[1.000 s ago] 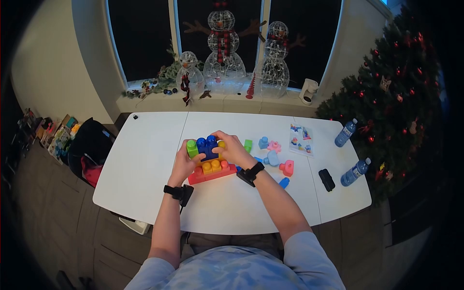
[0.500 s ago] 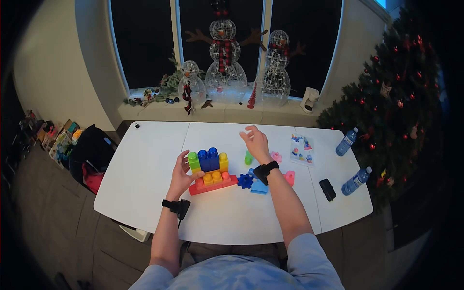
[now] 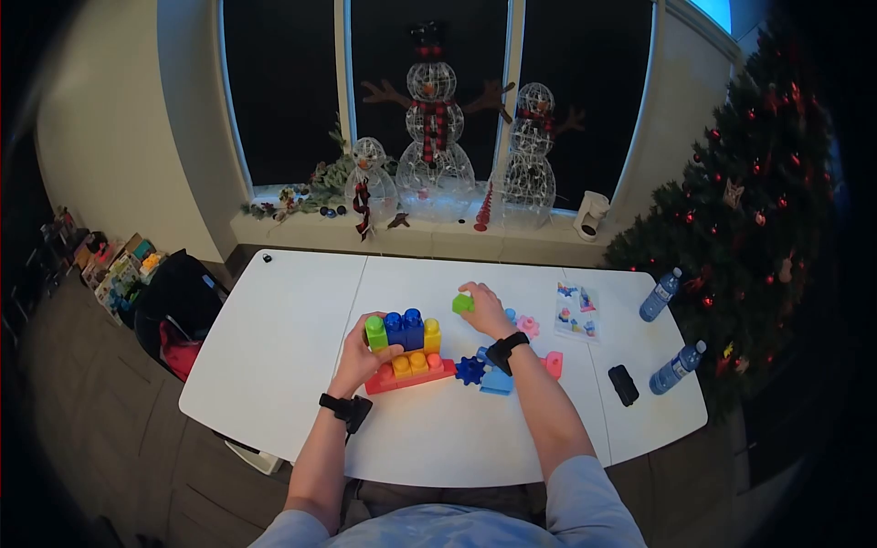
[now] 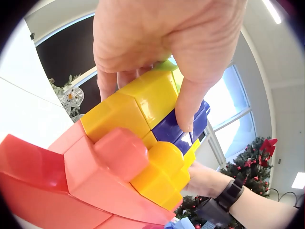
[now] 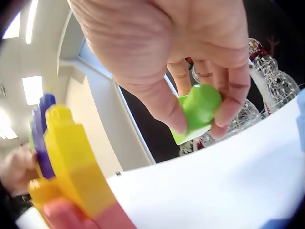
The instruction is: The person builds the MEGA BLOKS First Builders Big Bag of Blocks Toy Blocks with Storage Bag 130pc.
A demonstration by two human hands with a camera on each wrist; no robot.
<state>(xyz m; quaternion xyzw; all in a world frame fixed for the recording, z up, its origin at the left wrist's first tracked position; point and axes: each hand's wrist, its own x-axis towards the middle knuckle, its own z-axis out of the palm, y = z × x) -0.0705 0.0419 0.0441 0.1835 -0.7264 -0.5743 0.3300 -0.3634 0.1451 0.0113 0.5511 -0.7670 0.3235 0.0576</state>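
In the head view a built-up stack of toy blocks stands on the table (image 3: pixel 274 384), with a long red base (image 3: pixel 393 384). Orange studs line its front; behind them rise a light green block (image 3: pixel 375 334), blue blocks (image 3: pixel 405 331) and a yellow block (image 3: pixel 432 338). My left hand (image 3: pixel 362 354) grips its left end, and the left wrist view shows the thumb across a blue block (image 4: pixel 167 128) with the fingers behind. To the right of the stack, above the table, my right hand (image 3: pixel 489 313) pinches a loose green block (image 5: pixel 200 112) between thumb and fingers, its stud showing.
Right of the stack lie a dark blue gear (image 3: pixel 470 370), a light blue piece (image 3: pixel 496 384), a pink gear (image 3: pixel 527 325) and a pink piece (image 3: pixel 554 363). Farther right are a picture sheet (image 3: pixel 577 312), a black case (image 3: pixel 623 385) and two water bottles (image 3: pixel 660 294).
The right hand has let go of the stack, moved right and picked up the loose green block from the table. The left hand stays at the stack's left end. The head view has tilted up.
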